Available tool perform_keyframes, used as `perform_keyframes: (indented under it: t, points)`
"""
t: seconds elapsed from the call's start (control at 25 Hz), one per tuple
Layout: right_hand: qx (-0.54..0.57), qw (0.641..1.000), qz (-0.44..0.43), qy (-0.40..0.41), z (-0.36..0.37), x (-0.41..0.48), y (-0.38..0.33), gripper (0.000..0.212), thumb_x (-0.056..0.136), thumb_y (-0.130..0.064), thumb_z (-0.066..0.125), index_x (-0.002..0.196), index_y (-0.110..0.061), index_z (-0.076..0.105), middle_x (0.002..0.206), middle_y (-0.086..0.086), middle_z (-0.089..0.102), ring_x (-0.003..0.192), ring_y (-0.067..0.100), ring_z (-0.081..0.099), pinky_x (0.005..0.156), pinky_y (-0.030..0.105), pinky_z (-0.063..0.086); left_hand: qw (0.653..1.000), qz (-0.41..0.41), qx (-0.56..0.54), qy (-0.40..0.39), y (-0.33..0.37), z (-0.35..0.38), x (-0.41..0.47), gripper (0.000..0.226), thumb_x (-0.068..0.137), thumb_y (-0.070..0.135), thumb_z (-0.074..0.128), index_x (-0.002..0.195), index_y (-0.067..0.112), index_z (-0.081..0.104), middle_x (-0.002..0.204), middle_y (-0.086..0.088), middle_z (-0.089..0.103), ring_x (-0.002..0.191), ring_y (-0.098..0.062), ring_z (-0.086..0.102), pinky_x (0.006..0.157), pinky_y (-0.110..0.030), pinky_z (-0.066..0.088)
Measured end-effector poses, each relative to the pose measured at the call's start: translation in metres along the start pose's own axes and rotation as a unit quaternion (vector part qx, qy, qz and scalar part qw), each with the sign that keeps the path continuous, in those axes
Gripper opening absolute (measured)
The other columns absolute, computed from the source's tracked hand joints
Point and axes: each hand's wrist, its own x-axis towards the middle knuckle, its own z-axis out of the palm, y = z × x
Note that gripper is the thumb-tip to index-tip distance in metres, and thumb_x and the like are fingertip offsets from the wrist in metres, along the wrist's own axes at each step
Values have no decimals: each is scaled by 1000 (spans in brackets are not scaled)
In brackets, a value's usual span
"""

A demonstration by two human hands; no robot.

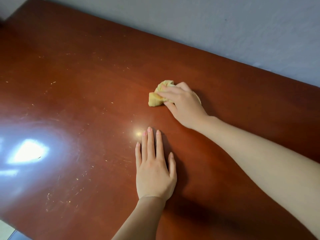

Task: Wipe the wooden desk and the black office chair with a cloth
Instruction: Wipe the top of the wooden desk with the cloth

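Note:
A reddish-brown wooden desk (78,87) fills most of the view, its top marked with small pale scratches and specks. A crumpled yellow cloth (156,97) lies on the desk right of centre. My right hand (183,104) lies over the cloth and grips it, its fingers curled over the bunched fabric and pressing it onto the wood. My left hand (154,170) rests flat on the desk nearer to me, fingers straight and close together, holding nothing. The black office chair is out of view.
A grey-blue wall (225,28) runs along the desk's far edge. A bright reflection of a light (29,151) glares on the desk at the left. A strip of pale floor (7,231) shows past the desk's near left corner.

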Motion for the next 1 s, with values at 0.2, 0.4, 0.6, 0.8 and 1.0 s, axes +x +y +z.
perform_keyframes:
  t: [0.2, 0.4, 0.6, 0.8, 1.0]
  points:
    - [4, 998, -58, -29, -16, -72, 2, 38, 82, -6, 67, 119, -15, 66, 120, 2, 64, 96, 26, 55, 84, 33, 42, 1000, 0, -5, -12, -1, -1, 2, 63, 95, 42, 18, 153, 16, 14, 159, -1, 1, 147, -15, -6, 118, -30, -10]
    - [10, 996, -77, -44, -34, -148, 27, 47, 74, 2, 74, 117, -15, 67, 122, 2, 62, 93, 22, 55, 80, 41, 52, 1000, 2, -8, -10, 0, -2, 0, 64, 95, 43, 17, 152, 15, 15, 158, -1, 2, 146, -14, -7, 117, -28, -11]
    - [-56, 998, -32, 1, -64, -154, 87, 46, 73, 10, 72, 114, -10, 67, 122, 3, 59, 88, 32, 52, 91, 26, 38, 1000, 2, -15, -5, -1, -2, 0, 63, 95, 41, 20, 151, 12, 20, 159, -6, 11, 146, -15, -3, 118, -29, -9]
    - [-84, 982, 147, 84, -74, -97, 131, 34, 88, -4, 61, 122, -8, 62, 124, 13, 60, 104, 39, 47, 93, 17, 24, 1000, 2, -20, -2, -1, 1, -1, 63, 95, 40, 21, 152, 13, 19, 160, -6, 10, 146, -15, -3, 118, -29, -7]
    - [-73, 929, 322, 166, -56, -16, 127, 33, 95, -21, 49, 125, -22, 60, 135, -4, 54, 119, 25, 44, 93, 19, 25, 1000, 8, -9, 2, 1, 2, 0, 62, 95, 40, 22, 151, 11, 22, 159, -8, 14, 146, -17, 1, 118, -33, -6]
